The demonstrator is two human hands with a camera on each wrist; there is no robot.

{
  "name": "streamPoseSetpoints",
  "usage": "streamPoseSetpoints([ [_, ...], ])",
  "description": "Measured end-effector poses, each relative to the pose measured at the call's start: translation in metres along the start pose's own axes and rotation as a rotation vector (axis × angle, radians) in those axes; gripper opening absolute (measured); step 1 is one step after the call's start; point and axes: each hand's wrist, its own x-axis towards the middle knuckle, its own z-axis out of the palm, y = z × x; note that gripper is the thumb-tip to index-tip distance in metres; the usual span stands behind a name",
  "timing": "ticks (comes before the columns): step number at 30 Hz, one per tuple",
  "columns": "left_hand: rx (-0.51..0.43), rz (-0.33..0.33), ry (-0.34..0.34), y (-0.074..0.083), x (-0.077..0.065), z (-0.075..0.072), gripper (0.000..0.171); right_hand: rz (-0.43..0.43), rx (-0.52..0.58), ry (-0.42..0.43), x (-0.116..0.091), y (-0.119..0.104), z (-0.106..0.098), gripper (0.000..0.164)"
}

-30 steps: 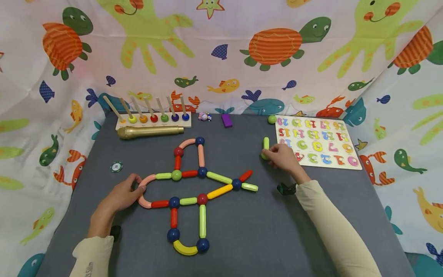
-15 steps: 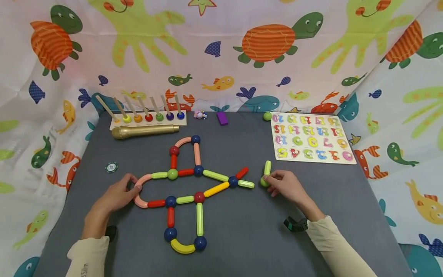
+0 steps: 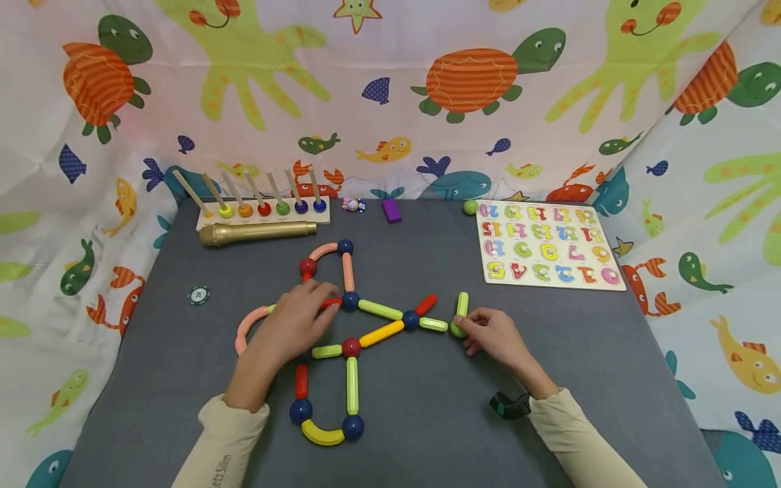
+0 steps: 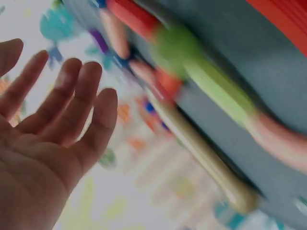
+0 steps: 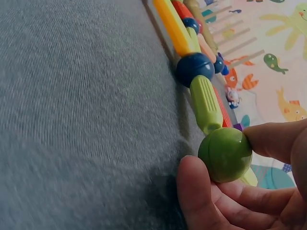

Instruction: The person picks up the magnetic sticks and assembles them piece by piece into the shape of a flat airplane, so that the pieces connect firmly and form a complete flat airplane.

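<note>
My right hand [image 3: 497,339] pinches a green ball [image 5: 225,155] between thumb and fingers, and a light-green magnetic rod [image 3: 462,305] sticks up from that ball. In the right wrist view the ball sits right at the tip of a short light-green rod [image 5: 206,100], which joins a dark-blue ball [image 3: 411,320]. A figure of coloured magnetic rods and balls lies across the table's middle. Over its left part hovers my left hand [image 3: 287,329], fingers extended and holding nothing, hiding a green ball [image 4: 177,50] from the head view. Its curved pink rod [image 3: 245,329] shows beside the wrist.
At the back left stand a peg board [image 3: 262,210] and a gold toy microphone [image 3: 259,232]. A poker chip [image 3: 198,295] lies at left. Behind are a purple block [image 3: 392,210], a small figurine [image 3: 353,204], a loose green ball [image 3: 470,207] and a number puzzle [image 3: 552,244].
My left hand has left the curved pink rod and moved right over the figure. My right hand has brought the green ball and rod towards me and left, to the figure's right end.
</note>
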Motion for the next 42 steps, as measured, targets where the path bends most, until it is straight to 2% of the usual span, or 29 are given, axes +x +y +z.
streamPoseSetpoints([
  [5,-0.039,0.162,-0.109,0.041,0.032,0.030,0.027,0.000,0.012,0.009,0.000,0.001,0.006,0.034],
  [8,-0.062,0.201,-0.162,0.056,0.048,0.046,0.027,-0.007,0.024,0.027,-0.002,0.002,0.009,0.033],
  [12,-0.062,0.170,-0.207,0.065,0.067,0.062,0.031,-0.030,0.005,0.038,-0.003,0.002,0.009,0.032],
  [18,-0.087,0.107,-0.274,0.070,0.083,0.070,0.033,-0.052,-0.064,0.034,0.000,0.001,0.008,0.028],
  [25,-0.125,0.089,-0.325,0.073,0.091,0.075,0.031,-0.055,-0.137,0.005,0.000,-0.003,0.007,0.025],
  [30,-0.126,0.081,-0.321,0.073,0.093,0.077,0.031,-0.090,-0.199,-0.047,0.008,-0.007,0.004,0.024],
  [35,-0.139,0.080,-0.319,0.074,0.094,0.077,0.030,-0.087,-0.253,-0.087,0.014,-0.008,-0.001,0.025],
  [39,-0.118,0.065,-0.326,0.075,0.098,0.077,0.030,-0.108,-0.333,-0.101,0.022,-0.011,-0.012,0.026],
  [42,-0.096,0.034,-0.351,0.075,0.104,0.080,0.031,-0.128,-0.406,-0.089,0.038,-0.019,-0.029,0.027],
])
